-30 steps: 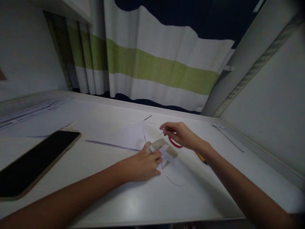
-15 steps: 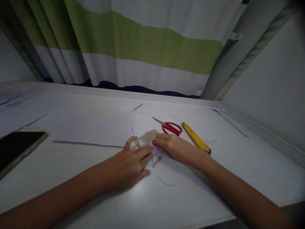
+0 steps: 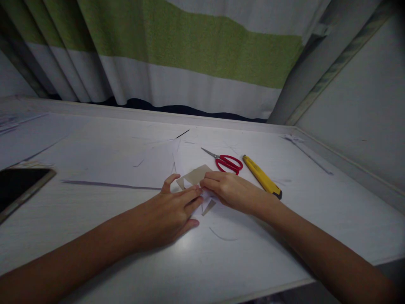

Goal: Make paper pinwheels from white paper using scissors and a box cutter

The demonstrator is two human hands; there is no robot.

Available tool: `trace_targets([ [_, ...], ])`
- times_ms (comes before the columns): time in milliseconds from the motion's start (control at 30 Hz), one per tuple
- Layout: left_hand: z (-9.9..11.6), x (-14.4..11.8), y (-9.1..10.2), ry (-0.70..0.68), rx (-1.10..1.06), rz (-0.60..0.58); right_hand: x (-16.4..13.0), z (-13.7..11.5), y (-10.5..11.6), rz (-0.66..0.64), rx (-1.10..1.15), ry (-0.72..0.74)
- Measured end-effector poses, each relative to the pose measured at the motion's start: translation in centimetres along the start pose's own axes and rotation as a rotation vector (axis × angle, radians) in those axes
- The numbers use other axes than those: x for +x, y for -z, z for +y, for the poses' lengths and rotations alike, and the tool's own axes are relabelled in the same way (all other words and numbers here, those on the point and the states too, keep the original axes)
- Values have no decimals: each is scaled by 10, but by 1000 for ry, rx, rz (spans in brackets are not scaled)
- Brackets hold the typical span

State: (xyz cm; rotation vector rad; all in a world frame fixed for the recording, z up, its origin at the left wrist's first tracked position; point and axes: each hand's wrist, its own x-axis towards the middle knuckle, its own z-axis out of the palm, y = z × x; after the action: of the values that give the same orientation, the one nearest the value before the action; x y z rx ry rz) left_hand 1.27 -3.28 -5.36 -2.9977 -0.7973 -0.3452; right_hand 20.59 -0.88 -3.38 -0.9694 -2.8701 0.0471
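Observation:
Between my hands lies a small piece of beige card [image 3: 196, 174] with folded white paper [image 3: 207, 195] on it. My left hand [image 3: 174, 213] rests on the left side of this piece, fingers stretched out and pressing it to the table. From the right, my right hand [image 3: 229, 190] reaches over with its fingers bunched together on the white paper; the fingertips hide the exact spot. Just beyond the right hand lie red-handled scissors [image 3: 229, 164], blades pointing left. A yellow utility knife [image 3: 261, 175] lies to their right.
A large white paper sheet [image 3: 126, 164] spreads left of my hands, with a thin dark stick [image 3: 182, 134] behind it. A phone [image 3: 23, 188] lies at far left. A thin curved strip [image 3: 221, 237] is in front. A striped curtain [image 3: 205, 46] hangs behind the table [image 3: 278, 253].
The whole view has shifted slightly, so the table things sit a little higher. Both hands stay on the card and paper, with hardly any change in their grip.

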Motion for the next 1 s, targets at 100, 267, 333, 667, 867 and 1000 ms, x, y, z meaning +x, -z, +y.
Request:
trace_targets([
  [100,0,0,0,11,-5,-8,0,-1,1,-4,-4,12],
  [267,0,1,-3,10,-7,30,2,-4,2,15,-18,83],
  [333,-1,1,-4,29,-14,51,3,-5,3,18,-29,103],
  [667,-9,2,6,191,34,181,2,-5,3,14,-7,94],
  [867,-8,9,-1,344,-9,111,1,-5,4,3,-30,78],
  [1000,-7,15,-4,383,-95,126,-1,-4,5,31,-21,60],
])
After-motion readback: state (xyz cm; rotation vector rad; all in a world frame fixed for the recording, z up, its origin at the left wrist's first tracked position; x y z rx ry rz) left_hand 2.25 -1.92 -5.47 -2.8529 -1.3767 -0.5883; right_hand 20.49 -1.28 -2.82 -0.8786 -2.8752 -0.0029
